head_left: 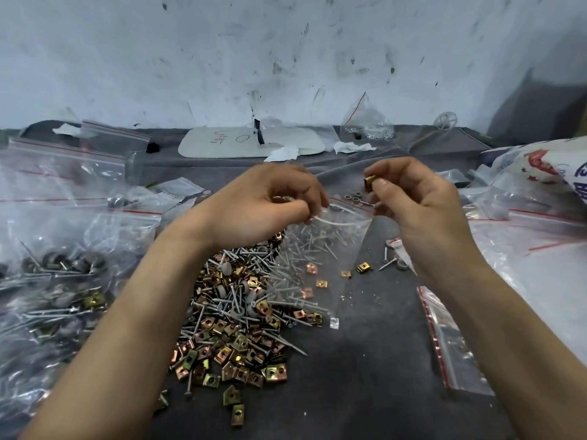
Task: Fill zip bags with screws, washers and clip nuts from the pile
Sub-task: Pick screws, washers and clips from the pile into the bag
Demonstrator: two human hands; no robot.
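Filling step under way: the left hand (263, 204) pinches one lip of the zip bag (320, 249), which hangs over the far right side of the pile (241, 312). The right hand (419, 211) pinches a brass clip nut (369, 182) between thumb and forefinger, just above the bag's mouth, beyond the pile. Its lower fingers seem to hold the other corner. Next, I'd say: spread the mouth wider, bring the nut over the gap and drop it in cleanly.
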